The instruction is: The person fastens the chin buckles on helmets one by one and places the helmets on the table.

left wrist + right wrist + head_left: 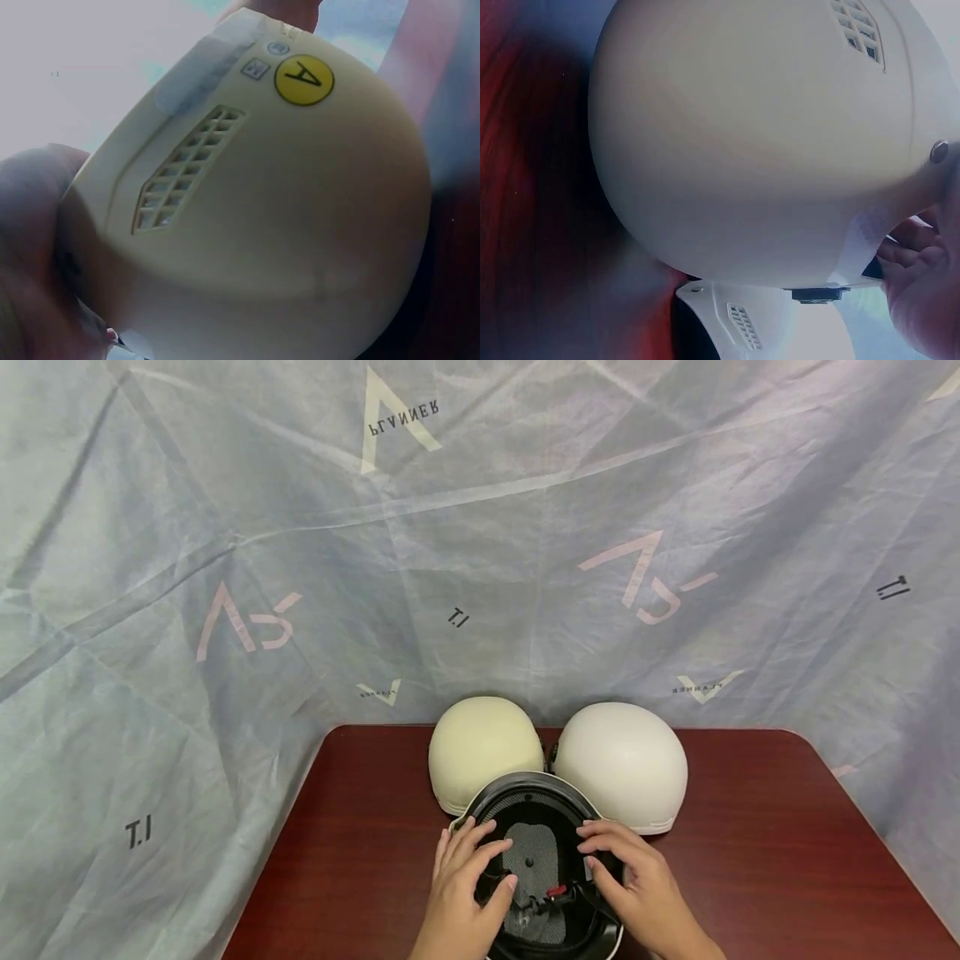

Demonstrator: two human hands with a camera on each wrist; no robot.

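Note:
An upturned helmet lies at the table's near side, its black lining and grey mesh pad facing up. Inside it are a dark chin strap and a small red buckle part. My left hand rests at the left rim, fingers spread and slightly bent over the opening. Across from it, my right hand lies over the right rim, fingers and thumb loosely bent inward. The cream shell shows a vent grille and a yellow "A" sticker in the left wrist view.
Behind it stand a cream helmet and a whiter helmet, domes up, close together. They sit on a dark red wooden table. A grey printed cloth hangs along the table's back and sides.

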